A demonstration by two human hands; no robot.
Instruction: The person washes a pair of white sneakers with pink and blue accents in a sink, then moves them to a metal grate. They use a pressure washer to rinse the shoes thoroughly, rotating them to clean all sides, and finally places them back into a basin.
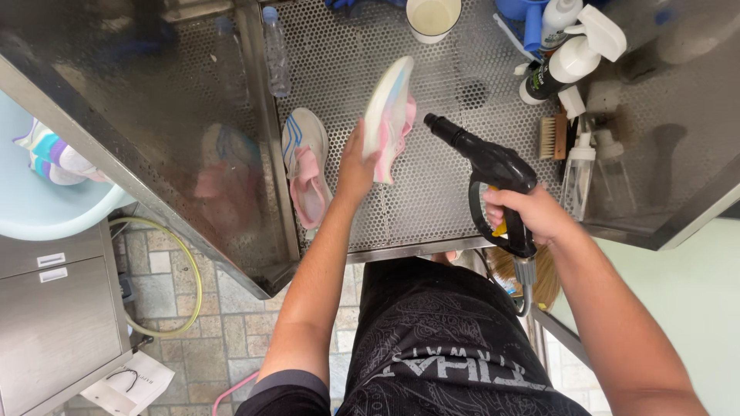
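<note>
Right hand [532,216] clamped on black spray gun [493,173] grip, nozzle aimed at sneaker. Left hand [356,166] gripping pink-white sneaker [388,115], sole-up over perforated steel tray [432,192]. Second sneaker [307,173] flat beside it. Beyond: brush [552,137], spray bottles [574,58], cup [432,17].

A second pink and white shoe [306,173] lies sole down on the perforated metal tray [432,200], near a clear plastic bottle [275,50]. A cream cup [432,15] stands at the far edge. Spray bottles [574,58] and a wooden brush [552,137] crowd the right side. A yellow-green hose [189,270] loops over the tiled floor [231,339] beside a pale blue basin [46,208]
</note>
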